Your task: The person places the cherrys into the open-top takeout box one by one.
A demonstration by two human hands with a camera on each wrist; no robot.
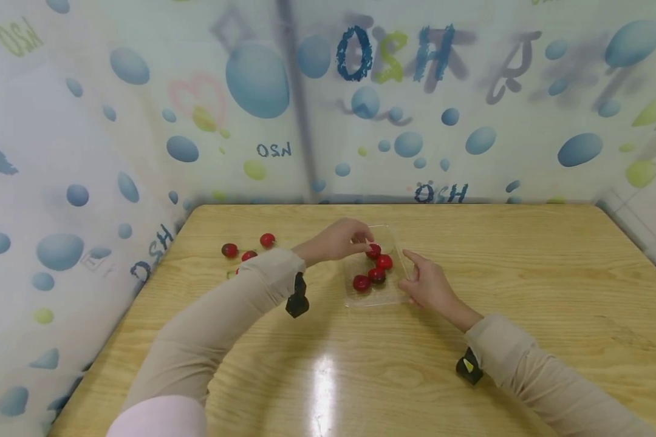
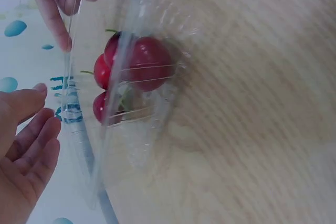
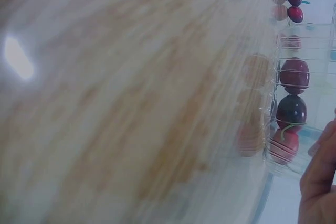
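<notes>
A clear plastic box (image 1: 363,302) stands on the table with several red cherries (image 1: 362,283) inside. My left hand (image 1: 339,240) is over its far left part, fingertips close to the farthest cherry (image 1: 373,250). In the left wrist view the left hand (image 2: 26,150) has loosely bent, parted fingers and nothing between them. My right hand (image 1: 430,284) holds the box's right side, the index finger along the rim and the thumb nearer me. Part of the right hand (image 3: 320,177) shows beside the box wall in the right wrist view.
Left of the box lie several loose cherries (image 1: 267,240), some partly hidden by the left sleeve (image 1: 251,297). The wooden table (image 1: 525,261) meets a patterned backdrop (image 1: 317,121) at its far edge. Black wrist devices (image 1: 297,303) hang below both cuffs.
</notes>
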